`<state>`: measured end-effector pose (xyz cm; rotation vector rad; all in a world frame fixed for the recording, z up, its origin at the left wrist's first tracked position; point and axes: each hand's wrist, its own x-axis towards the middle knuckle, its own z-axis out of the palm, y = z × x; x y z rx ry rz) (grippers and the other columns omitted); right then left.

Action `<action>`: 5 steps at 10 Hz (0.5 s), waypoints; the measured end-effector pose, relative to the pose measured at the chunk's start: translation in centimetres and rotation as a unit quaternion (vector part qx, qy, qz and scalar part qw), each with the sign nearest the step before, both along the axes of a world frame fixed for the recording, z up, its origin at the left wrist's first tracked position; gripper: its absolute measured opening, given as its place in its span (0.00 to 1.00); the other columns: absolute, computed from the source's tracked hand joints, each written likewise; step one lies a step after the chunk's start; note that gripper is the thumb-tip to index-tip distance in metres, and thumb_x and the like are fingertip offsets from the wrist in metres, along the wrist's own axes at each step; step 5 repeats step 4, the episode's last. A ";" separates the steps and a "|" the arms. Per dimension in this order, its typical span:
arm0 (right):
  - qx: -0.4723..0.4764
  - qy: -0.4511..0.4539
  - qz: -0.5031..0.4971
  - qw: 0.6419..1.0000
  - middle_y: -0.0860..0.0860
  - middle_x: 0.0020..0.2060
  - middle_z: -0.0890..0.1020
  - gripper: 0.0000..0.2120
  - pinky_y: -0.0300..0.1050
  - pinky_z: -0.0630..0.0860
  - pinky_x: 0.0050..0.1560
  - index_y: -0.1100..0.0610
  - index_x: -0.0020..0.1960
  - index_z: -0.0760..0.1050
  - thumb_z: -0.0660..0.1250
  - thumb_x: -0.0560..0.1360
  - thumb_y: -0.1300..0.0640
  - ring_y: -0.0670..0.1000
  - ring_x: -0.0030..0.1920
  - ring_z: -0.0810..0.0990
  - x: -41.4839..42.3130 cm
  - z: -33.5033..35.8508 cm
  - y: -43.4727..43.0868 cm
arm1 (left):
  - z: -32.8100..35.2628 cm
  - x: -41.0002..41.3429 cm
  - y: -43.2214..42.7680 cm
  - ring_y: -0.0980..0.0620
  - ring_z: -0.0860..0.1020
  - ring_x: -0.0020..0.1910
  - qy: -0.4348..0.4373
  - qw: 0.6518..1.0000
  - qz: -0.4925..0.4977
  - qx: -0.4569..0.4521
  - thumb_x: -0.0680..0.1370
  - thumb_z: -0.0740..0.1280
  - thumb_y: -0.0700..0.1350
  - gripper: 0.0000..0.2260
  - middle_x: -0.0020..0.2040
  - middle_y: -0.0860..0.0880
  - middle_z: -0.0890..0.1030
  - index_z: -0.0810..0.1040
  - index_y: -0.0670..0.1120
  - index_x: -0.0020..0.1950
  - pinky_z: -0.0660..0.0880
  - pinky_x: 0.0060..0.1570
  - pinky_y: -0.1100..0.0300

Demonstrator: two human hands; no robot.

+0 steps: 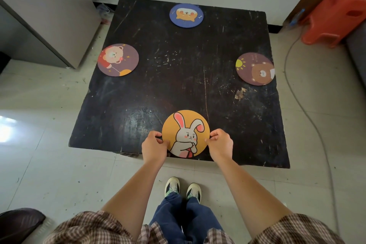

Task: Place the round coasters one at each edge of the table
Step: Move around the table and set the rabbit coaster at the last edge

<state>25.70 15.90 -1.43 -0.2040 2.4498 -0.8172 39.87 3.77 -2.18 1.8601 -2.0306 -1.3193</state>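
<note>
Hands reach forward from bare forearms, checked sleeves pushed up near the elbows. The left hand pinches the left rim of the orange rabbit coaster, thumb on top and fingers curled under; the right hand pinches the right rim the same way. Both wrists are level, palms turned inward toward each other. The coaster is a flat, thin disc with a matte printed face, sitting at the near edge of the table, its lower rim reaching that edge. The square tabletop is dark, worn wood, scratched and flecked with pale marks. Three more flat round coasters lie on it: a blue dog coaster at the far edge, a purple bear coaster at the left edge, and a brown bear coaster at the right edge.
</note>
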 end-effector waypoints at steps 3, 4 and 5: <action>0.006 0.002 0.026 1.000 0.53 0.47 0.80 0.13 0.38 0.74 0.41 0.58 0.55 0.74 0.71 0.72 0.57 0.51 0.46 0.79 0.5 1.2 0.0 | 0.2 0.7 -0.7 0.50 0.76 0.43 -0.019 0.999 -0.047 -0.017 0.73 0.70 0.45 0.14 0.46 0.48 0.79 0.75 0.45 0.57 0.72 0.41 0.58; -0.060 -0.024 0.007 0.998 0.51 0.44 0.81 0.11 0.37 0.74 0.39 0.57 0.52 0.76 0.72 0.71 0.56 0.50 0.46 0.80 0.0 4.2 -0.3 | 0.8 1.9 -1.3 0.46 0.71 0.55 -0.063 0.988 -0.107 -0.091 0.76 0.66 0.46 0.12 0.58 0.45 0.73 0.72 0.48 0.59 0.72 0.53 0.51; -0.060 -0.024 0.007 0.998 0.51 0.44 0.81 0.11 0.37 0.74 0.39 0.57 0.52 0.76 0.72 0.71 0.56 0.50 0.46 0.80 0.0 4.2 -0.3 | 0.8 1.9 -1.3 0.46 0.71 0.55 -0.063 0.988 -0.107 -0.091 0.76 0.66 0.46 0.12 0.58 0.45 0.73 0.72 0.48 0.59 0.72 0.53 0.51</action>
